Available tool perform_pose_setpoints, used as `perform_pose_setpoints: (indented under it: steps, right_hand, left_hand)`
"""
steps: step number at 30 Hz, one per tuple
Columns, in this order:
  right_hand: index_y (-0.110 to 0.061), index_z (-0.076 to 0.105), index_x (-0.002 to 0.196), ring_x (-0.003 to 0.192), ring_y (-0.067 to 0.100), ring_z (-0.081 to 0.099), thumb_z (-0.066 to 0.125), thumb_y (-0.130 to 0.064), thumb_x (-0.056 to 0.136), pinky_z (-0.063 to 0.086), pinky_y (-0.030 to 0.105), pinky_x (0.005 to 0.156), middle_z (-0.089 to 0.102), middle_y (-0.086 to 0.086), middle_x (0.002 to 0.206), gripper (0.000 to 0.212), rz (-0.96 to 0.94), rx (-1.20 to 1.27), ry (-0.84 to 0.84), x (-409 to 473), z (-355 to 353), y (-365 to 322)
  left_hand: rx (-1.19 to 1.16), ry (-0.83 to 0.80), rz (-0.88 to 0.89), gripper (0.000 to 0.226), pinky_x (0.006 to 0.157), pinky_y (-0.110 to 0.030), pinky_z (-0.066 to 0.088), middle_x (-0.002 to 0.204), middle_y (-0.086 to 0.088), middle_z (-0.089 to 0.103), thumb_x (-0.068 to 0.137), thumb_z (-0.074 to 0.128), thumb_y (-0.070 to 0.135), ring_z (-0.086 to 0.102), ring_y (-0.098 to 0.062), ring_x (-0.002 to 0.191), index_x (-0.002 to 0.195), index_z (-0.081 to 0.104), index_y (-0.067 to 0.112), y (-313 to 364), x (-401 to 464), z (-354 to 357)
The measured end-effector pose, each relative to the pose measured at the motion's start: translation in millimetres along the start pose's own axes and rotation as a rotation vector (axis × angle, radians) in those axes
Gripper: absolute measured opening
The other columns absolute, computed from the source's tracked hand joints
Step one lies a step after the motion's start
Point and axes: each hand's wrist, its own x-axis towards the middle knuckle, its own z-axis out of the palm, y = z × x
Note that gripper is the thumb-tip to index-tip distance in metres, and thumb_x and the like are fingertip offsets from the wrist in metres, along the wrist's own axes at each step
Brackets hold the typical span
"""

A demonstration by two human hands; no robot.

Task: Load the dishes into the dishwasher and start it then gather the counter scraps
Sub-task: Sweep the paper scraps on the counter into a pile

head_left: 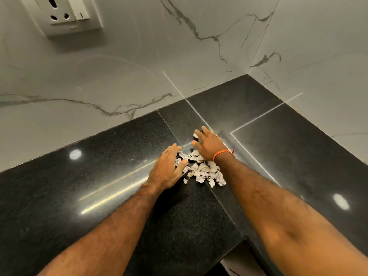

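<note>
The scraps [201,168], torn bits of crumpled, printed paper too small to read, lie in a loose heap on the polished black speckled granite counter [79,186], its long axis running from the back corner toward the front edge. The left hand [167,168] rests flat and open against the heap's left side; the right hand [209,144], an orange band [221,154] at the wrist, spreads open over its far end. White veined marble tiles [119,76] carry 1 wall socket [61,10].
</note>
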Motion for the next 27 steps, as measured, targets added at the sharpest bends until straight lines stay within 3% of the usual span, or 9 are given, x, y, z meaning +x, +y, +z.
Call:
perform_pose_setpoints:
  steps: [5, 10, 12, 15, 17, 21, 24, 27]
  right_hand:
    - [-0.013, 0.043, 0.148, 0.148, 0.034, 0.025, 0.037, -0.034, 0.106, 0.026, 0.045, 0.118, 0.032, 0.013, 0.160, 0.047, -0.181, -0.037, -0.020, -40, 9, -10]
    - [-0.017, 0.063, 0.125, 0.118, 0.027, 0.059, 0.039, -0.033, 0.104, 0.047, 0.041, 0.099, 0.066, 0.008, 0.127, 0.035, -0.095, 0.124, 0.187, -69, 11, 5]
    - [-0.017, 0.056, 0.132, 0.129, 0.029, 0.051, 0.038, -0.034, 0.102, 0.043, 0.047, 0.107, 0.058, 0.010, 0.137, 0.039, -0.010, 0.130, 0.264, -59, 9, 18]
    - [-0.016, 0.021, 0.158, 0.154, 0.029, 0.010, 0.036, -0.039, 0.103, 0.015, 0.052, 0.124, 0.011, 0.008, 0.167, 0.061, 0.109, 0.103, 0.134, -42, 9, 31]
    - [-0.014, 0.013, 0.160, 0.155, 0.029, 0.001, 0.035, -0.043, 0.105, 0.009, 0.052, 0.123, -0.001, 0.008, 0.168, 0.066, 0.118, 0.076, 0.054, -26, 6, 34]
    - [-0.011, 0.037, 0.145, 0.149, 0.033, 0.021, 0.032, -0.044, 0.104, 0.022, 0.057, 0.117, 0.025, 0.010, 0.161, 0.052, 0.024, 0.001, -0.081, -12, 4, 26]
    - [-0.010, 0.040, 0.144, 0.149, 0.032, 0.023, 0.030, -0.041, 0.105, 0.023, 0.054, 0.119, 0.028, 0.010, 0.160, 0.050, -0.045, -0.009, -0.055, -41, 20, 11]
    - [-0.010, 0.041, 0.148, 0.150, 0.030, 0.025, 0.031, -0.037, 0.108, 0.021, 0.049, 0.121, 0.035, 0.010, 0.159, 0.050, -0.082, 0.145, -0.021, -79, 25, -5]
  left_hand:
    - [-0.044, -0.007, -0.007, 0.055, 0.125, -0.042, 0.022, 0.165, 0.000, 0.030, 0.104, 0.049, 0.041, 0.022, -0.014, 0.153, 0.155, 0.036, 0.025, 3, 2, -3]
    - [-0.036, 0.007, 0.008, 0.054, 0.124, -0.039, 0.024, 0.163, -0.001, 0.034, 0.105, 0.049, 0.041, 0.026, -0.016, 0.151, 0.154, 0.038, 0.022, 5, -6, 0]
    - [-0.017, 0.003, 0.014, 0.054, 0.124, -0.040, 0.024, 0.163, -0.002, 0.034, 0.105, 0.048, 0.041, 0.027, -0.017, 0.151, 0.154, 0.038, 0.021, 5, -10, 2]
    - [-0.006, -0.011, 0.021, 0.055, 0.124, -0.040, 0.023, 0.163, -0.002, 0.034, 0.105, 0.047, 0.044, 0.028, -0.017, 0.151, 0.154, 0.038, 0.021, 3, -18, 2]
    - [0.006, -0.019, 0.033, 0.057, 0.124, -0.040, 0.024, 0.163, -0.001, 0.035, 0.102, 0.046, 0.047, 0.029, -0.017, 0.151, 0.154, 0.039, 0.023, 0, -23, 1]
    - [0.004, -0.025, 0.012, 0.062, 0.123, -0.035, 0.023, 0.162, -0.001, 0.036, 0.097, 0.042, 0.051, 0.030, -0.015, 0.150, 0.152, 0.042, 0.023, 1, -32, -7]
    - [-0.025, -0.032, 0.000, 0.060, 0.122, -0.033, 0.022, 0.161, -0.002, 0.038, 0.097, 0.043, 0.048, 0.031, -0.016, 0.149, 0.152, 0.043, 0.022, 4, -36, -9]
    - [-0.049, -0.039, 0.018, 0.055, 0.120, -0.039, 0.030, 0.157, -0.002, 0.044, 0.100, 0.047, 0.043, 0.038, -0.018, 0.145, 0.151, 0.042, 0.023, 11, -39, -8]
